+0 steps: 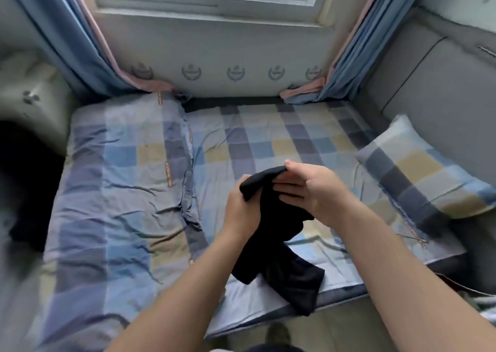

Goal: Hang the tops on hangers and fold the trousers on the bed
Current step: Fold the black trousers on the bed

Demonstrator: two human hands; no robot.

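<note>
Black soft-cloth garment [271, 217], bunched and twisted, held between both hands above the checked blue, grey and tan bed [241, 136]; its lower part trails below the hands onto the bed's near edge. Left hand [240, 212]: fingers curled round the gathered cloth. Right hand [311, 190]: thumb and long fingers pinching the upper edge just beyond the left hand. Checked pillow [424, 171] lies well to the right of the right hand; folded checked quilt [120, 177] lies left of the left hand. No hanger in view. Risks, as judged: top or trousers cannot be told while bunched, so it may be sorted wrongly; the twist may set crooked folds; a slackened pinch would let the trailing end drag it off the edge to the floor.
</note>
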